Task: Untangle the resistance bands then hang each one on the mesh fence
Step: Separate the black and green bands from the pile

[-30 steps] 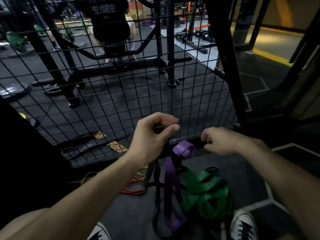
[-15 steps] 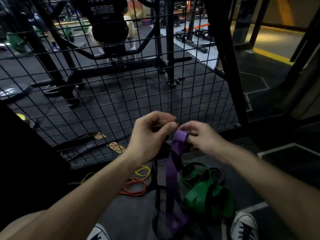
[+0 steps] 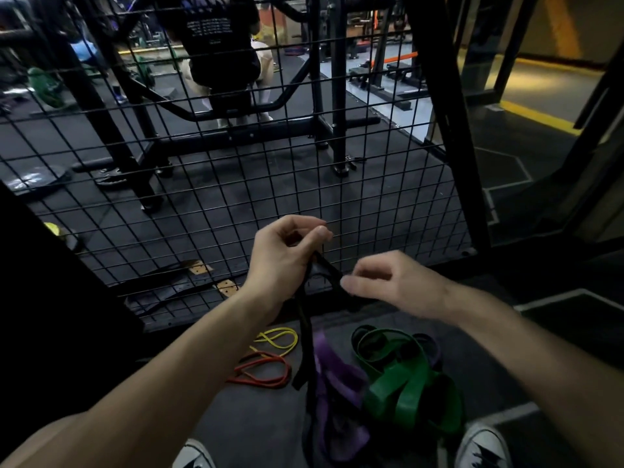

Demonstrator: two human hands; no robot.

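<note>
The left hand (image 3: 287, 261) grips the black band (image 3: 305, 336) before the mesh fence (image 3: 236, 184), the blurred right hand (image 3: 381, 282) pinches its other strand, while the purple band (image 3: 332, 383) and green band (image 3: 405, 386) lie on the floor (image 3: 256, 423).

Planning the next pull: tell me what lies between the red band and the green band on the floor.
In the head view, between the red band and green band hangs the black band, with the purple band heaped beside it.

Dim overall; warm light glows at upper right, the right hand (image 3: 388, 282) is motion-blurred, edges bend with wide-angle distortion.
</note>
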